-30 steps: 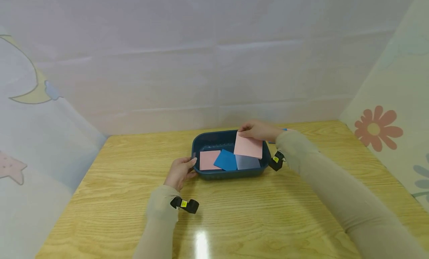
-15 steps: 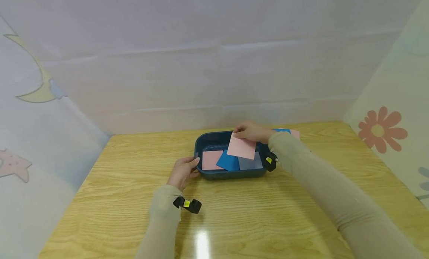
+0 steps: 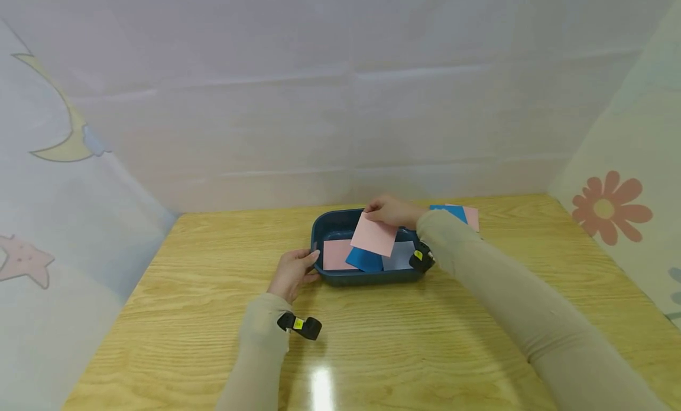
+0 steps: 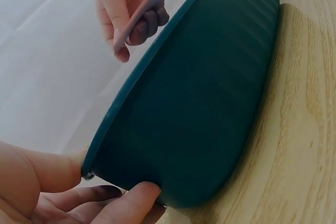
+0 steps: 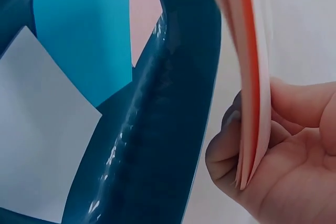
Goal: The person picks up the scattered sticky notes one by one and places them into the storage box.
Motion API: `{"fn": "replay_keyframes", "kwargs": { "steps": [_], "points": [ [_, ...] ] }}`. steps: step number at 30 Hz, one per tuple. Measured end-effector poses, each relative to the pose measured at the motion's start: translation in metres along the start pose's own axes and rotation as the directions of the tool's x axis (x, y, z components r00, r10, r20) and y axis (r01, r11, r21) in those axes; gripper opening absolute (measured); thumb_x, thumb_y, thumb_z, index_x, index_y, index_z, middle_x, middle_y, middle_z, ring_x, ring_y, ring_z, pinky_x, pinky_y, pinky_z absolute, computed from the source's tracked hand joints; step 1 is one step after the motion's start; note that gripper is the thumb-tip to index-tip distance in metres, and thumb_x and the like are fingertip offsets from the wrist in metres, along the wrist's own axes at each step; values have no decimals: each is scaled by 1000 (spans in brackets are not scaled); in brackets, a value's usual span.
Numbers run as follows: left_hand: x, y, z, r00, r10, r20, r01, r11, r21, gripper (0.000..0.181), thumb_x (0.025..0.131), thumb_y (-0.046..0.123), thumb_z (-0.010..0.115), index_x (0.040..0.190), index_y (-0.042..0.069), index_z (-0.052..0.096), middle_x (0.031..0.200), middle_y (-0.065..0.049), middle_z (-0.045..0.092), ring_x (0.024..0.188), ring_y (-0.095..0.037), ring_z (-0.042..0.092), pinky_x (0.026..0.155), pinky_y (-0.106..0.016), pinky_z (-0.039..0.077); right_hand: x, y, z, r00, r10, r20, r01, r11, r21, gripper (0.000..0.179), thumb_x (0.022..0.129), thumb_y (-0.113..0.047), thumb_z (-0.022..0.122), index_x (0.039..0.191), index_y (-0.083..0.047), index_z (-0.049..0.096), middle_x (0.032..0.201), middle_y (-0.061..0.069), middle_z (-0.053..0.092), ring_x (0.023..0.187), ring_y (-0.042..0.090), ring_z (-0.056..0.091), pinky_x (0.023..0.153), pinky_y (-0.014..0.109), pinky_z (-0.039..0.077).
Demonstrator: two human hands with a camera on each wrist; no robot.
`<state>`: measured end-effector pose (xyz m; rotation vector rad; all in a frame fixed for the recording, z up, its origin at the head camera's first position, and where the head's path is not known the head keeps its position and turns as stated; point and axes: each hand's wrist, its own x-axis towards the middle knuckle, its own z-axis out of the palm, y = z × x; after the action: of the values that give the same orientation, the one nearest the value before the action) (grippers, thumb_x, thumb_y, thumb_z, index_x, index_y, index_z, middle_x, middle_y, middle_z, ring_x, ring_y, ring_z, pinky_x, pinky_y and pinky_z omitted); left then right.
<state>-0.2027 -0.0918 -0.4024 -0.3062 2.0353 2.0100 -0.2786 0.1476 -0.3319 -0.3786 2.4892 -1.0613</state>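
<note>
A dark teal plastic bin (image 3: pixel 346 278) stands near the back of the table. My left hand (image 3: pixel 289 273) grips its left end, thumb at the rim and fingers under the outer wall in the left wrist view. Over the bin, my right hand (image 3: pixel 391 211) pinches a pad of pink sticky notes (image 3: pixel 374 235) by its upper edge; its layered sheets show edge-on in the right wrist view. Inside the bin lie a pink pad (image 3: pixel 337 255), a blue pad (image 5: pixel 86 35) and a pale lavender pad (image 5: pixel 42 129). The held pad partly covers the blue one in the head view.
Behind the right forearm, a blue pad (image 3: pixel 451 211) and a pink pad (image 3: pixel 473 217) lie overlapping on the wooden table (image 3: pixel 223 340). A pale cloth backdrop (image 3: pixel 255 127) rises along the table's back edge.
My right hand has moved left over the bin with the pink sticky-note pad. The blue and pink pads behind the forearm show more now. My left hand keeps its hold on the bin.
</note>
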Motion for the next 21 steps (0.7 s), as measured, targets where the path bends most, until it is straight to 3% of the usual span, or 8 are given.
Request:
{"fn": "replay_keyframes", "kwargs": {
  "steps": [11, 21],
  "points": [
    [3, -1, 0, 1000, -1, -10, 0, 1000, -28, 35, 101, 8, 53, 129, -12, 53, 126, -25, 58, 111, -31, 57, 89, -41, 52, 10, -6, 9, 1000, 25, 9, -25, 999, -38, 29, 101, -10, 48, 124, 5, 59, 106, 17, 57, 81, 22, 57, 67, 26, 51],
    [1, -1, -1, 1000, -16, -6, 16, 1000, -17, 35, 101, 9, 53, 129, -11, 55, 127, -25, 57, 111, -31, 57, 91, -41, 51, 17, -13, 17, 999, 40, 35, -40, 999, 7, 28, 99, -5, 49, 120, 8, 60, 103, 18, 59, 80, 23, 59, 69, 28, 52]
  ]
}}
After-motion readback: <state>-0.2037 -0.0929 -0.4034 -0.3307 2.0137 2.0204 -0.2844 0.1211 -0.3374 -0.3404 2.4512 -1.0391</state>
